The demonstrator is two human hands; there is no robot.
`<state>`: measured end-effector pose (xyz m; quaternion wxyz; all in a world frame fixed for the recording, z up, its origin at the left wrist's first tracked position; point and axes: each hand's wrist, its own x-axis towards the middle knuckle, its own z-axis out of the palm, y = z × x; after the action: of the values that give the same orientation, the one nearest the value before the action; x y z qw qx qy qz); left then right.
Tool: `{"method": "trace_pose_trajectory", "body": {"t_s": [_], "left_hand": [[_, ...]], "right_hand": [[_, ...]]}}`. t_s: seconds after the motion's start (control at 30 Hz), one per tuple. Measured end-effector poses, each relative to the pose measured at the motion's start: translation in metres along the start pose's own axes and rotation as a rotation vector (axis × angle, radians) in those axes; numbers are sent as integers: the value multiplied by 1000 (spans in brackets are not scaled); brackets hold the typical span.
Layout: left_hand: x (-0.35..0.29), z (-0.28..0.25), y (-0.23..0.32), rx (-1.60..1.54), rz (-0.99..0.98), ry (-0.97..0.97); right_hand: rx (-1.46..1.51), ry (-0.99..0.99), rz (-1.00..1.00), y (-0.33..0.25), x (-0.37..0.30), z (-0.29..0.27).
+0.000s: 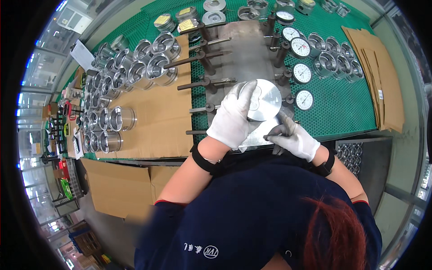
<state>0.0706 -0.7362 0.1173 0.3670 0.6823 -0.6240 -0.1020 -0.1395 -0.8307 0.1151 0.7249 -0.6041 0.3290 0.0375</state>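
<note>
My left hand [232,118], in a white glove, is closed on the rim of a round silver engine piston [268,101]. The piston's flat top faces up, and its underside is hidden. Just below and to the right of it is my right hand [293,140], its glove fingertips stained dark grey. Those fingers are spread, close to the piston's lower edge; whether they touch it I cannot tell. Both hands are over the near end of a grey metal plate [245,51]. Along the plate stand dark metal posts with rods and dial gauges, the nearest dial gauge [304,100] being right of the piston.
Many pistons [121,118] stand in rows on a cardboard sheet [157,119] at the left. More pistons [325,64] stand on the green mat [346,110] at the right, beside stacked brown cardboard [382,85]. Pistons with yellow labels [164,22] sit at the back.
</note>
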Motion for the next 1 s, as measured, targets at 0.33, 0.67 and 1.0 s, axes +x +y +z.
{"method": "trace_pose_trajectory", "body": {"t_s": [0.33,0.67,1.0], "left_hand": [[1,2,1,26,-31,22],[-1,-15,22,-210,-126,56],[-45,-124,-81,387,-441,444]], "right_hand": [[34,-2,41,-11,-1,-1],[-749,311,-407,-16,-11,10],[13,590,-641,14,-80,-125]]}}
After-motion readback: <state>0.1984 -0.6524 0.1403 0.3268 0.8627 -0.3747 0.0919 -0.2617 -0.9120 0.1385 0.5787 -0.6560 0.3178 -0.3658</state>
